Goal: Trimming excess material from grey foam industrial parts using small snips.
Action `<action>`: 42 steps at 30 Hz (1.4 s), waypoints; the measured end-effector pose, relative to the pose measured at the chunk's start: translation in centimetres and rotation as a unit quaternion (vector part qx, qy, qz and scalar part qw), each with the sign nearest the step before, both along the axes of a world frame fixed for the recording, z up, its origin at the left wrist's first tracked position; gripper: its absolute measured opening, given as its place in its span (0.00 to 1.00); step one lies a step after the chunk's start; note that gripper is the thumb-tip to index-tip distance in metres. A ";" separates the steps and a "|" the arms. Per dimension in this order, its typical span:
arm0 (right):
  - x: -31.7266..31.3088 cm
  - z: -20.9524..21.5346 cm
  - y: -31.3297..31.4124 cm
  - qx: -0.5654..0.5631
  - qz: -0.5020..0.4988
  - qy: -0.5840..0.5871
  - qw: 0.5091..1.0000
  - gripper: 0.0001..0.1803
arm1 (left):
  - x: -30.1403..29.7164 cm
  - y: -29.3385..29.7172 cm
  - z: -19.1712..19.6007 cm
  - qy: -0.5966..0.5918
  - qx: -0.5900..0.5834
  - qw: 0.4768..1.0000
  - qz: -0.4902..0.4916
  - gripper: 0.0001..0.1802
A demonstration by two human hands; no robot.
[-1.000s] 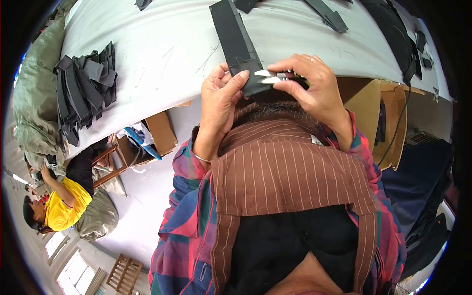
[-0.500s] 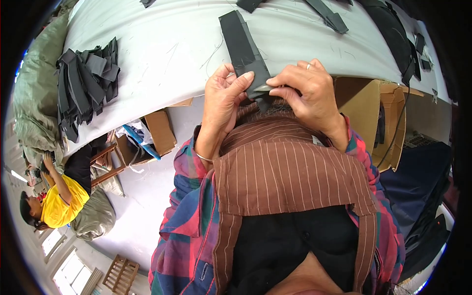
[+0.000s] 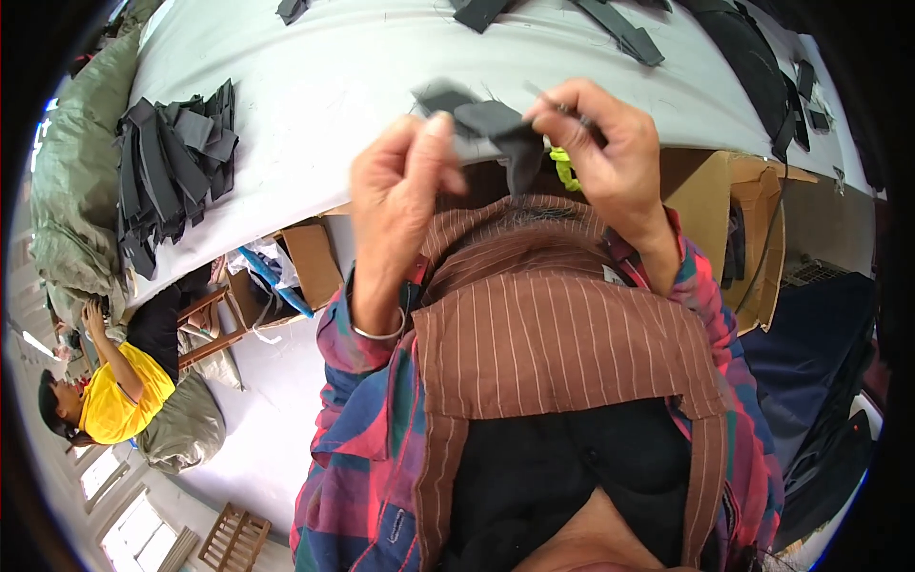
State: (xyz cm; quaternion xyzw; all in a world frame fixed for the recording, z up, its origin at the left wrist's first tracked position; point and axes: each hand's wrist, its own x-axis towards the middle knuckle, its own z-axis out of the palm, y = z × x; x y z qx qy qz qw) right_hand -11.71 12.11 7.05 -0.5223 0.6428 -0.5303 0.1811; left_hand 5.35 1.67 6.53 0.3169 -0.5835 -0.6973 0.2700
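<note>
Dark-grey fabric strip (image 3: 494, 118), bent and partly blurred, hangs between the two hands above the near edge of a white-covered table (image 3: 334, 86), the broadest thing in view. On the near side is the wearer's brown apron (image 3: 562, 343) with pale stripes, worn over a plaid shirt (image 3: 357, 467). An olive-grey sack (image 3: 81, 181) lies along the table's far left side, and a person in a yellow top (image 3: 124, 396) is farther left, beyond the table. Under the table's right part stands an open cardboard box (image 3: 758, 229). A bundle of similar dark strips (image 3: 176, 172) rests on the table's left part. The left hand (image 3: 400, 181), blurred, has its thumb raised beside the strip; whether it grips the cloth, I cannot tell. The right hand (image 3: 605, 143) is closed around dark thread snips (image 3: 589, 126), its thumb and forefinger meeting at the strip's right edge. Below that palm hangs a neon-yellow loop (image 3: 563, 168). Smallest is a white label (image 3: 613, 275) at the apron's right edge, its print too small to read.
</note>
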 end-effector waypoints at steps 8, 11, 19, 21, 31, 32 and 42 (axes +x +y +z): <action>0.1 -2.8 -2.5 -0.012 0.015 -0.266 0.964 0.09 | -2.0 -0.1 -1.5 0.070 -0.004 0.992 -0.104 0.21; -0.3 -3.3 -2.2 0.035 0.022 -0.267 0.963 0.09 | -2.5 0.0 -2.7 0.083 0.056 0.991 -0.086 0.20; -1.5 -3.8 -3.1 0.067 0.040 -0.228 0.970 0.07 | -3.8 -0.4 -3.6 0.081 0.184 0.978 -0.056 0.13; -1.7 -4.5 -3.3 0.049 0.019 -0.189 0.981 0.06 | -3.9 -0.5 -4.1 0.086 0.193 0.976 -0.051 0.13; -2.3 -4.3 -3.3 -0.025 -0.068 0.235 0.969 0.09 | -3.9 -1.1 -4.5 0.096 0.197 0.975 -0.046 0.13; -2.3 -4.4 -3.3 -0.040 -0.070 0.274 0.958 0.08 | -3.9 -1.1 -4.5 0.096 0.197 0.975 -0.046 0.13; -2.2 -4.0 -3.6 -0.052 -0.084 0.369 0.924 0.07 | -3.8 -1.2 -4.6 0.095 0.210 0.972 -0.048 0.13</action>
